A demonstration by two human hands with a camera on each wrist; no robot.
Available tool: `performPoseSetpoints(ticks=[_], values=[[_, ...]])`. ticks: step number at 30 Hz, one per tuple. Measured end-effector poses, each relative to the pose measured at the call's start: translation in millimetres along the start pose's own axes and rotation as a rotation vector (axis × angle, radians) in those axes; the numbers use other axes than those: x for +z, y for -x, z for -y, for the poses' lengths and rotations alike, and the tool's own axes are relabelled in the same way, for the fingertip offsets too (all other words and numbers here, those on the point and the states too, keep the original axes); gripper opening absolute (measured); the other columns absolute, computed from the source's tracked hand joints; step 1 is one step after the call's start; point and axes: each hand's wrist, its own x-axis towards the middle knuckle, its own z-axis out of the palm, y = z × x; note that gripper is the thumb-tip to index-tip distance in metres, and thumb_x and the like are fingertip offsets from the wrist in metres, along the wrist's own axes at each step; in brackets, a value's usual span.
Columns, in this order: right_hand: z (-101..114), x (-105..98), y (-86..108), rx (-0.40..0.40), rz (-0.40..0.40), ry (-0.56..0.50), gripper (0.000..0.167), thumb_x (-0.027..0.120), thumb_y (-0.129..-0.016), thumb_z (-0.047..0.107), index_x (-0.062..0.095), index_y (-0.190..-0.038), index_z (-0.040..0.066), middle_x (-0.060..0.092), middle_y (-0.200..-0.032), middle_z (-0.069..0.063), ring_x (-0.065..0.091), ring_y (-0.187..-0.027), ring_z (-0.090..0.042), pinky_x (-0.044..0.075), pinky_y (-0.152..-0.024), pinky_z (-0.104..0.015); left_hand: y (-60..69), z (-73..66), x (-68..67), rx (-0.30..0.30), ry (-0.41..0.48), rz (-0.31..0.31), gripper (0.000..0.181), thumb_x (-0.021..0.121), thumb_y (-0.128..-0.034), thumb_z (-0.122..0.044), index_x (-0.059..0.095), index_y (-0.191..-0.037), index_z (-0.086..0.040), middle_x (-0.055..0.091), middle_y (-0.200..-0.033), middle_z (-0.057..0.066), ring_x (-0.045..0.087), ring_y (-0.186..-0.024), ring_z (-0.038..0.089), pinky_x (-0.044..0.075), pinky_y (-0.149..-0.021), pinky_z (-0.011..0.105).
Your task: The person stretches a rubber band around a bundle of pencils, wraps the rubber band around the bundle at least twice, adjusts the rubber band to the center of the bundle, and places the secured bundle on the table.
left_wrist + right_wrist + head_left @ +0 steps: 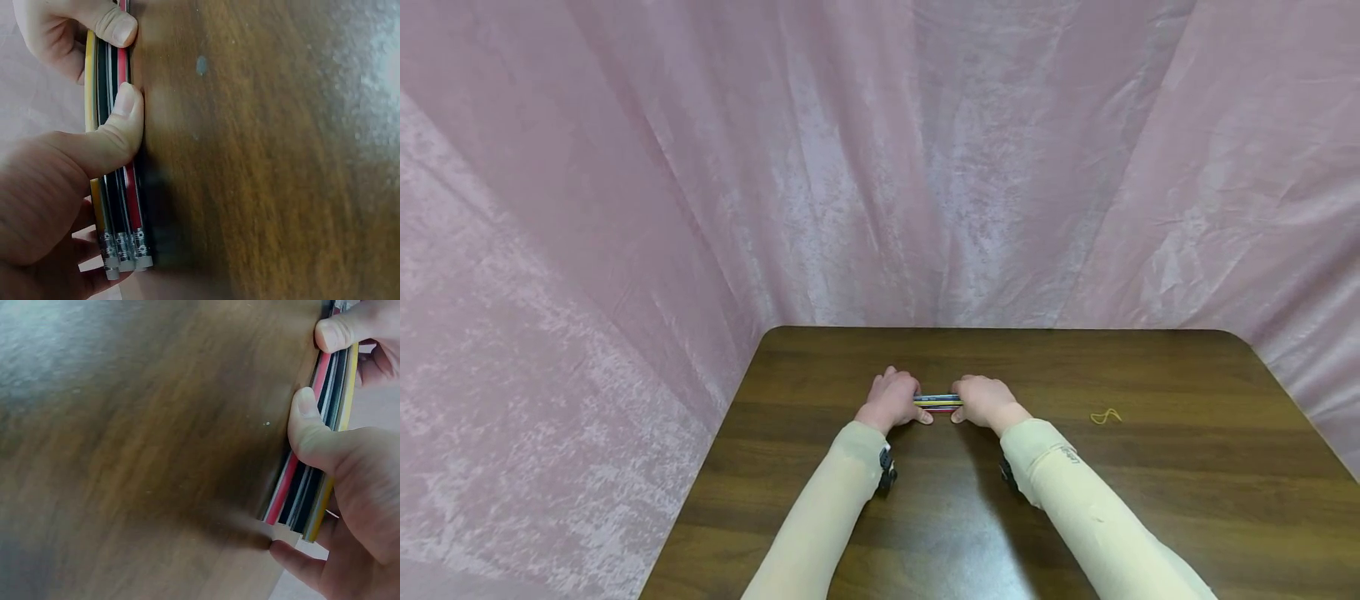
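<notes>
A bundle of several pencils (pixel 937 403), yellow, black and red among them, lies crosswise between the two hands. My left hand (pixel 894 399) grips its left part; in the left wrist view the thumb of the left hand (pixel 69 169) presses across the pencils (pixel 130 197), whose eraser ends with metal bands stick out below. My right hand (pixel 987 401) holds the right part; the right wrist view has the thumb of the right hand (pixel 350 462) over the pencils (pixel 285 487), their flat ends showing, with one finger reaching past them.
A thin yellow band or string (pixel 1105 416) lies on the brown wooden table (pixel 1187 500), right of the right hand. Pink curtains (pixel 865 167) hang behind the table and at its sides.
</notes>
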Motion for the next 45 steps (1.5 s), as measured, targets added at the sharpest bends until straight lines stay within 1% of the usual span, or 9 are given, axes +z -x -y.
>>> performPoseSetpoints(ticks=[7, 13, 16, 20, 23, 28, 34, 38, 45], values=[[5, 0, 4.5, -0.025, -0.035, 0.014, 0.036, 0.086, -0.091, 0.033, 0.073, -0.112, 0.008, 0.068, -0.105, -0.007, 0.071, -0.100, -0.032, 0.057, -0.085, -0.053, 1.6, 3.0, 4.3, 0.016, -0.010, -0.007, 0.039, 0.089, -0.0816, -0.055, 0.081, -0.096, -0.020, 0.069, -0.086, -0.008, 0.051, -0.094, 0.019, 0.043, -0.088, 0.038], [6, 1, 14.6, -0.060, -0.074, 0.039, 0.036, 0.078, -0.098, 0.034, 0.071, -0.116, 0.003, 0.067, -0.111, -0.012, 0.067, -0.108, -0.039, 0.054, -0.094, -0.056, 5.9, -0.1, 6.6, 0.113, -0.161, -0.013, 0.043, 0.079, -0.0910, -0.058, 0.080, -0.106, -0.018, 0.073, -0.105, -0.002, 0.055, -0.100, 0.022, 0.048, -0.088, 0.041], [6, 4, 18.7, -0.056, -0.092, 0.037, 0.034, 0.074, -0.101, 0.032, 0.069, -0.116, 0.002, 0.067, -0.112, -0.014, 0.066, -0.111, -0.040, 0.052, -0.097, -0.057, 8.9, -4.0, 8.0, 0.146, -0.202, -0.034, 0.043, 0.074, -0.0953, -0.056, 0.075, -0.110, -0.016, 0.074, -0.106, 0.000, 0.057, -0.102, 0.024, 0.048, -0.089, 0.042], [5, 9, 20.5, -0.068, -0.130, 0.044, 0.028, 0.072, -0.104, 0.030, 0.065, -0.111, 0.003, 0.068, -0.109, -0.014, 0.067, -0.107, -0.038, 0.055, -0.090, -0.054, 14.2, -9.1, 8.9, 0.149, -0.224, -0.075, 0.037, 0.070, -0.1007, -0.049, 0.070, -0.116, -0.016, 0.076, -0.105, -0.001, 0.060, -0.104, 0.024, 0.047, -0.092, 0.044], [2, 10, 20.8, -0.079, -0.157, 0.046, 0.025, 0.071, -0.104, 0.028, 0.061, -0.105, 0.005, 0.070, -0.103, -0.013, 0.068, -0.101, -0.038, 0.057, -0.083, -0.054, 16.3, -11.6, 10.5, 0.151, -0.250, -0.106, 0.031, 0.067, -0.1039, -0.043, 0.067, -0.120, -0.017, 0.077, -0.108, -0.002, 0.061, -0.105, 0.023, 0.046, -0.095, 0.046], [1, 9, 22.9, -0.093, -0.197, 0.031, 0.025, 0.071, -0.104, 0.026, 0.057, -0.101, 0.006, 0.070, -0.096, -0.013, 0.069, -0.094, -0.039, 0.057, -0.075, -0.054, 15.9, -12.3, 16.2, 0.156, -0.273, -0.163, 0.025, 0.063, -0.1079, -0.036, 0.065, -0.123, -0.016, 0.074, -0.114, 0.001, 0.061, -0.106, 0.024, 0.046, -0.093, 0.046], [-1, 9, 21.8, -0.087, -0.253, 0.041, 0.024, 0.073, -0.103, 0.024, 0.058, -0.107, 0.006, 0.068, -0.100, -0.013, 0.067, -0.096, -0.038, 0.057, -0.075, -0.054, 15.8, -12.3, 19.1, 0.165, -0.270, -0.216, 0.022, 0.063, -0.1095, -0.029, 0.061, -0.123, -0.012, 0.067, -0.114, 0.006, 0.057, -0.106, 0.026, 0.045, -0.090, 0.043], [0, 5, 22.2, -0.079, -0.264, 0.054, 0.024, 0.074, -0.102, 0.023, 0.060, -0.111, 0.006, 0.066, -0.104, -0.013, 0.066, -0.101, -0.037, 0.055, -0.075, -0.055, 16.1, -12.1, 18.8, 0.157, -0.294, -0.227, 0.020, 0.062, -0.1101, -0.026, 0.059, -0.124, -0.011, 0.062, -0.115, 0.007, 0.053, -0.108, 0.027, 0.043, -0.092, 0.042], [2, 2, 22.4, -0.067, -0.291, 0.060, 0.020, 0.073, -0.103, 0.022, 0.061, -0.111, 0.008, 0.064, -0.105, -0.011, 0.064, -0.103, -0.036, 0.051, -0.075, -0.054, 17.1, -10.8, 15.2, 0.164, -0.309, -0.232, 0.015, 0.049, -0.1133, -0.012, 0.059, -0.124, -0.011, 0.061, -0.114, 0.007, 0.051, -0.107, 0.026, 0.041, -0.091, 0.041]])
